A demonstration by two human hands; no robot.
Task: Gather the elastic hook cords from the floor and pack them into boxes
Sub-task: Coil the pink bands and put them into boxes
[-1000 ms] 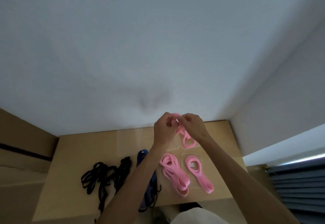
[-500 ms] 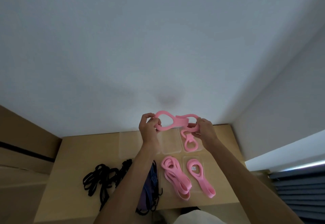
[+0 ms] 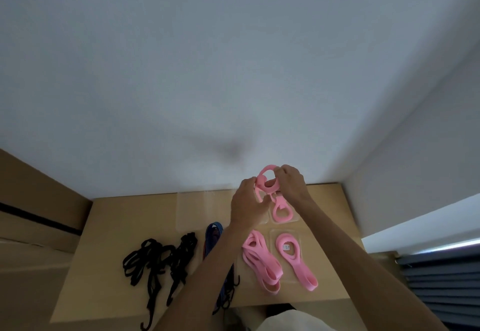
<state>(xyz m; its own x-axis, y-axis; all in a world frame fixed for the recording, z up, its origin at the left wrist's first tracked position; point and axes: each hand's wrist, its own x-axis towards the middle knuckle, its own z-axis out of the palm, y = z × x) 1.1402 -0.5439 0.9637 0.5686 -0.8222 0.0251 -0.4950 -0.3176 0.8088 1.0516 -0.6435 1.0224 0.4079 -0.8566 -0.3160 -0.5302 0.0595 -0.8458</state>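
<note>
Pink cord (image 3: 267,184) being gathered back into tight loops: half a second ago it was being held stretched wide between hands, now hands are being brought close together above far end of cardboard box top (image 3: 135,216). Left hand (image 3: 248,204) and right hand (image 3: 291,182) both being kept curled, pinching cord. Judged: coiling for packing being continued.

Lower loop is dangling over clear tray (image 3: 283,220). Black cords (image 3: 158,260) lying at box top's left. Fingertip contact being hidden by cord; hooks not being made out; tray edges faint.
</note>
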